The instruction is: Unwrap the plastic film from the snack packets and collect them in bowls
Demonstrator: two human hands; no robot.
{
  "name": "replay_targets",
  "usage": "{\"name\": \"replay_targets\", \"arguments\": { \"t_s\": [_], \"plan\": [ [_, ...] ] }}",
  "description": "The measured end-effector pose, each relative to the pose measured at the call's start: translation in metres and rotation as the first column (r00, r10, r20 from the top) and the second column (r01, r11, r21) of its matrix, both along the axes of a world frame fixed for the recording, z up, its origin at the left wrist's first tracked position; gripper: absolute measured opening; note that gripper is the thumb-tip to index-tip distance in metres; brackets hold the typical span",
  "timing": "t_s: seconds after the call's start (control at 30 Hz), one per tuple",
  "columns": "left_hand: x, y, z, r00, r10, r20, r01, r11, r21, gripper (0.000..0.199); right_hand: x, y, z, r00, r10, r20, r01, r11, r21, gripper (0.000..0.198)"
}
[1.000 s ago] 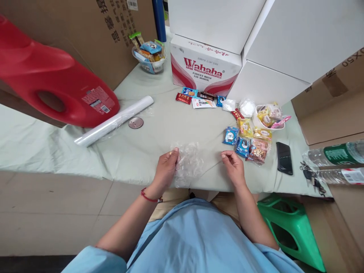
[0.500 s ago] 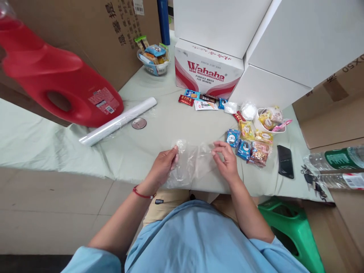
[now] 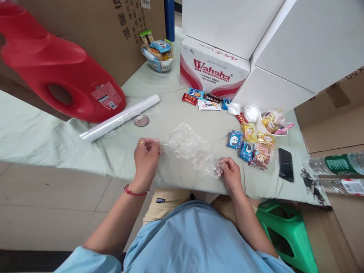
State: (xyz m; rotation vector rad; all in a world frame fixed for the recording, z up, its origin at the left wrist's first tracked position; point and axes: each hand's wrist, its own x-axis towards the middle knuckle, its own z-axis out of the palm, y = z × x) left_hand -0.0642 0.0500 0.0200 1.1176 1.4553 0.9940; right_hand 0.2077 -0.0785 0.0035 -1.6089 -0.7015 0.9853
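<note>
A clear plastic bag (image 3: 189, 146) is stretched between my two hands, just over the table's front part. My left hand (image 3: 148, 155) is closed, pinching the bag's left end. At the lower right corner my right hand (image 3: 231, 172) grips a bunched part of the bag. Beyond my left hand lie a round silver disc (image 3: 141, 120) and a white roll of plastic film (image 3: 122, 118). Right of the bag are blue snack packets (image 3: 234, 139), yellow packets (image 3: 249, 132) and a brown biscuit packet (image 3: 261, 155).
A tilted red jug (image 3: 71, 64) stands at the left. At the back are a snack-filled clear bowl (image 3: 144, 51) and a Wahaha carton (image 3: 210, 70). A white bowl (image 3: 260, 125), a phone (image 3: 286, 164), keys (image 3: 313, 185) and bottles (image 3: 315, 167) are right. A green stool (image 3: 287, 227) stands below.
My hands have moved apart, the left further left, the right slightly down. The bag has gone from hanging upright to being spread sideways, and my right fingers have closed on it.
</note>
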Motion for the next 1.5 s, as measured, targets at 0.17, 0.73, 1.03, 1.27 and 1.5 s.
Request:
{"name": "replay_targets", "arguments": {
  "t_s": [0.17,0.73,1.03,1.27,1.5],
  "plan": [
    [0.015,-0.049,0.003,0.881,-0.468,0.064,0.468,0.847,-0.251,0.01,-0.006,0.0,0.008,0.998,0.012,-0.068,-0.014,1.0,-0.022,0.031],
    [0.108,-0.042,0.007,0.927,-0.136,0.348,0.234,0.938,-0.256,0.106,-0.026,-0.039,0.033,0.808,0.274,-0.522,-0.4,0.905,-0.144,0.042],
    [0.116,-0.053,-0.007,0.971,-0.232,0.057,0.231,0.973,0.027,0.098,0.031,-0.028,0.062,0.931,0.294,0.217,-0.295,0.955,-0.03,0.044],
    [0.111,-0.052,0.001,0.959,-0.24,0.153,0.252,0.966,-0.061,0.082,-0.011,0.01,0.035,0.893,0.4,0.207,-0.403,0.915,-0.031,0.049],
    [0.087,-0.037,-0.006,0.873,-0.339,0.35,0.415,0.894,-0.169,0.076,-0.006,0.024,0.027,0.976,0.216,-0.031,-0.216,0.976,0.011,0.036]
  ]
}}
